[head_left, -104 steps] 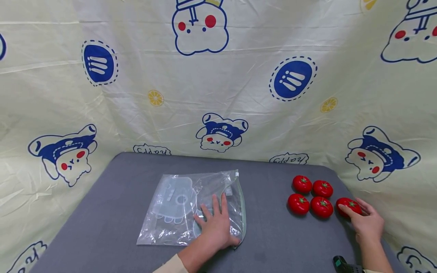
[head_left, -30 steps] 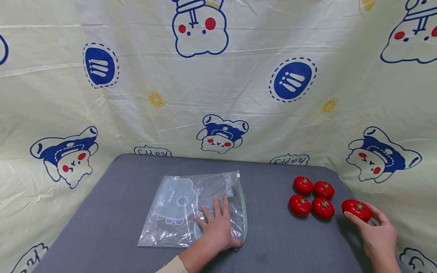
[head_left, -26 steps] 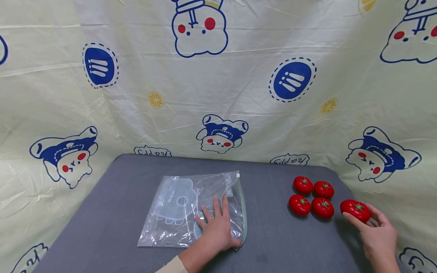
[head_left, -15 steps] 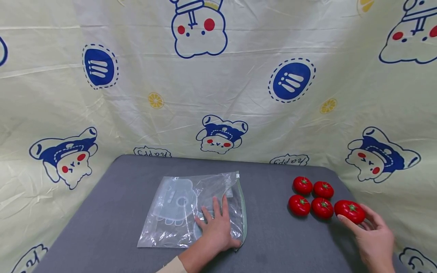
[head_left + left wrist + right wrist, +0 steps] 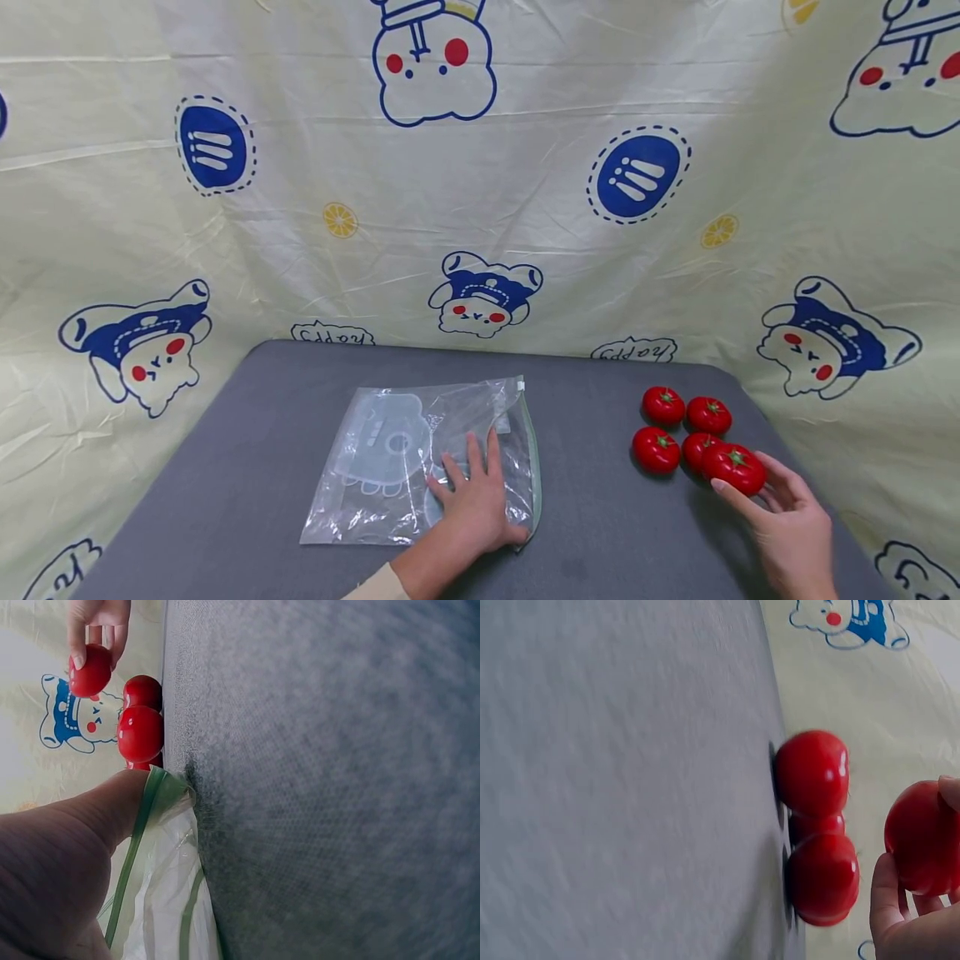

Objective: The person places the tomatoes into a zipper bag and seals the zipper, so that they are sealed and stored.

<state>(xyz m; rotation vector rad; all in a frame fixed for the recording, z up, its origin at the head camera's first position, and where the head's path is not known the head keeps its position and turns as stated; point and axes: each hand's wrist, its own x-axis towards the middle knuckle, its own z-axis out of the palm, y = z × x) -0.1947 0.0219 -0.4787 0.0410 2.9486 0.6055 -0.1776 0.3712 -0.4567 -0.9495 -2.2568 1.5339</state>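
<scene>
My right hand [image 5: 795,529] grips a red tomato [image 5: 735,468] with a green stem star, thumb on the near side and fingers on the far side. The wrist views show this tomato raised above the tabletop. In the head view it partly covers a resting tomato [image 5: 697,448] behind it. My left hand [image 5: 472,512] lies with fingers spread on a clear zip bag [image 5: 465,404], its thumb at the bag's green zip edge [image 5: 136,840]. The bag lies flat with a pale cartoon print, partly hidden under the hand.
Several tomatoes stand grouped at the right of the grey table [image 5: 592,517], among them a front left tomato [image 5: 656,451] and a back left tomato [image 5: 663,406]. A cream printed curtain [image 5: 300,275] hangs behind and beside the table.
My right hand has lifted the tomato off the table, first towards the right, then carried it left in front of the group. My left hand has stayed on the bag.
</scene>
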